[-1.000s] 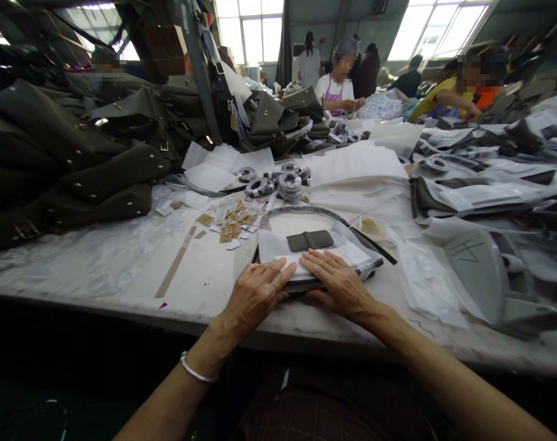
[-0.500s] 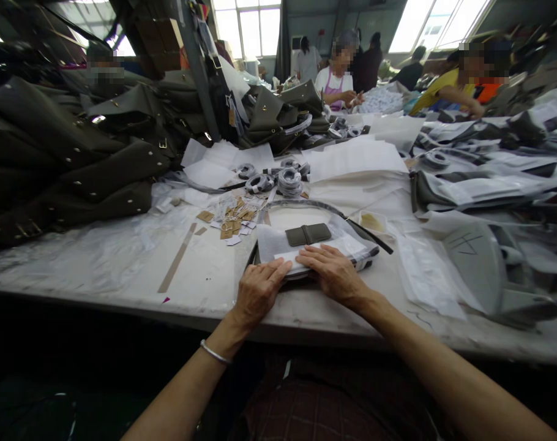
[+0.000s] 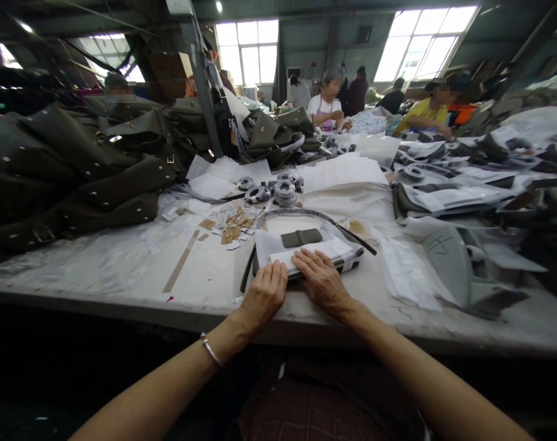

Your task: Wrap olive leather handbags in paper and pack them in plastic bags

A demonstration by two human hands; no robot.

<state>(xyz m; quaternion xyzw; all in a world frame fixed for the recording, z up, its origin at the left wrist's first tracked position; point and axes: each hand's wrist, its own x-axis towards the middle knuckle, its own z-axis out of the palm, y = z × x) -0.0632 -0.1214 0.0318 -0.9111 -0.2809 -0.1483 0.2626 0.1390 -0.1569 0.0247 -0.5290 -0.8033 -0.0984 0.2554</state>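
Note:
Both my hands rest on a flat dark bag wrapped in white paper and clear plastic (image 3: 338, 252) at the near edge of the worktable (image 3: 136, 288). My left hand (image 3: 263, 295) lies with fingers together and stretched flat on the bag's near left corner. My right hand (image 3: 322, 280) lies flat on the white paper beside it, fingers slightly apart. A small olive wallet (image 3: 301, 237) sits on the wrapped bag just beyond my fingers. A dark strap (image 3: 306, 214) arcs behind it.
A heap of olive bags (image 3: 76, 177) fills the left side. Paper tags (image 3: 232, 223), rolled straps (image 3: 283, 191) and white sheets (image 3: 343, 171) lie beyond. More wrapped bags (image 3: 448, 199) are on the right. Several people (image 3: 327, 101) work at the far end.
The view has tilted up and pulled back a little. My hands have stayed on the wrapped bag, sliding slightly toward its near edge.

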